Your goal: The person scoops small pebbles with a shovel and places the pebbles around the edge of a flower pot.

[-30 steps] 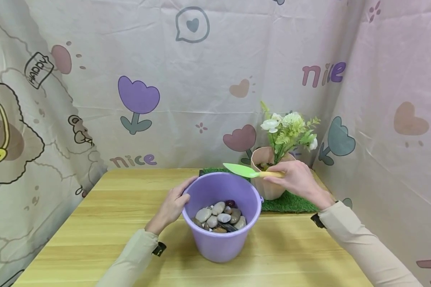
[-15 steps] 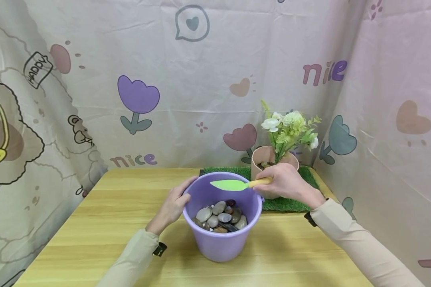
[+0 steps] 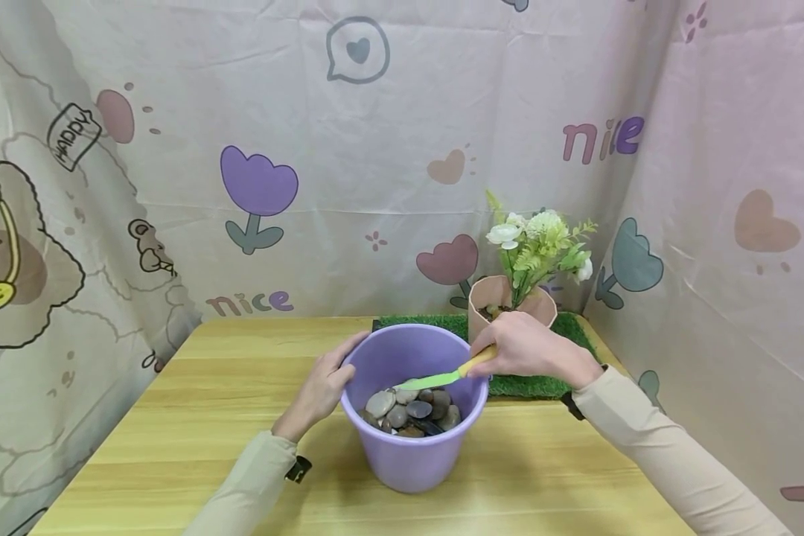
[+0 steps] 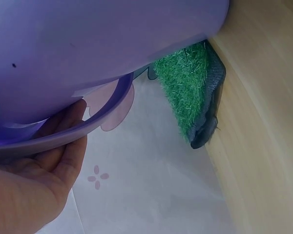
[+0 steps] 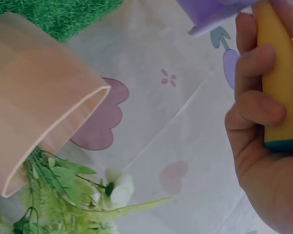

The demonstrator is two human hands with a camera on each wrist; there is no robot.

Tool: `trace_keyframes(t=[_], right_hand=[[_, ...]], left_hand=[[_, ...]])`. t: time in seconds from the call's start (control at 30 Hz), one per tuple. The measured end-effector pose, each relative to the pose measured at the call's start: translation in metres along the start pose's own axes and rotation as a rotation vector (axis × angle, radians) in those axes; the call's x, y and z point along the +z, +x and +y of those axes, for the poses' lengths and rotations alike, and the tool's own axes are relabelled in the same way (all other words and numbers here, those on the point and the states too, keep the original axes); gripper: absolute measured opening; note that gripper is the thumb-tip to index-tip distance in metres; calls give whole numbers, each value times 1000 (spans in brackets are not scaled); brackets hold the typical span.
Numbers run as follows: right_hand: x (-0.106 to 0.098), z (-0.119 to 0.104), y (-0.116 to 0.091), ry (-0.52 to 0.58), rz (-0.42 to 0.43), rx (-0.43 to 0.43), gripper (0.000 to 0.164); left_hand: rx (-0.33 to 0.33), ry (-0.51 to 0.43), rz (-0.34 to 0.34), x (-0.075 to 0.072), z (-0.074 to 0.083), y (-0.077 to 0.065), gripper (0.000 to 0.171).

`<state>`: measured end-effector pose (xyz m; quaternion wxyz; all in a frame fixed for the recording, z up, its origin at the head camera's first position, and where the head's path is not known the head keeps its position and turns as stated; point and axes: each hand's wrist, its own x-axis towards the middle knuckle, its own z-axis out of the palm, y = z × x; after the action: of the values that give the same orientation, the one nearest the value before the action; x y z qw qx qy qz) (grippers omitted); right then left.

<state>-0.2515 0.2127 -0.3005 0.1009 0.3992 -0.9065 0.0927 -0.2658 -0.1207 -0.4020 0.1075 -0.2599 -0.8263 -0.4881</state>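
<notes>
A purple bucket (image 3: 412,465) stands on the table with smooth pebbles (image 3: 397,415) in its bottom. My left hand (image 3: 321,383) grips the bucket's left rim, thumb on the near side; in the left wrist view its fingers (image 4: 71,161) pass behind the bucket's handle (image 4: 95,119). With my right hand (image 3: 525,346) I hold a small garden trowel by its yellow handle (image 5: 278,78). The trowel's light green blade (image 3: 432,381) is inside the bucket, its tip right at the pebbles. The blade is out of sight in the right wrist view.
Behind my right hand, a pale pink flowerpot (image 3: 480,301) with white flowers (image 3: 543,227) stands on a green turf mat (image 3: 536,385). The wooden table (image 3: 241,372) extends left and front of the bucket. A printed cloth (image 3: 375,149) hangs behind.
My right hand has moved left and down from beside the flowerpot, bringing the trowel from above the bucket's rim down to the pebbles. My left hand and the bucket stay where they were.
</notes>
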Motion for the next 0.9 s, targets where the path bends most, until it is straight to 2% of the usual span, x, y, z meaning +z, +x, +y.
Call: trace_keyframes(t=[0.2, 0.4, 0.63, 0.9], right_hand=[[-5, -6, 1, 47, -89, 18, 15], [-9, -13, 7, -47, -105, 13, 17], [-17, -25, 28, -151, -198, 6, 42], [-22, -36, 51, -214, -263, 17, 26]], left_hand=[[10, 7, 11, 0, 0, -1, 63], [8, 0, 10, 0, 0, -1, 63], [17, -9, 19, 1, -2, -2, 64], [8, -45, 4, 1, -2, -1, 64]])
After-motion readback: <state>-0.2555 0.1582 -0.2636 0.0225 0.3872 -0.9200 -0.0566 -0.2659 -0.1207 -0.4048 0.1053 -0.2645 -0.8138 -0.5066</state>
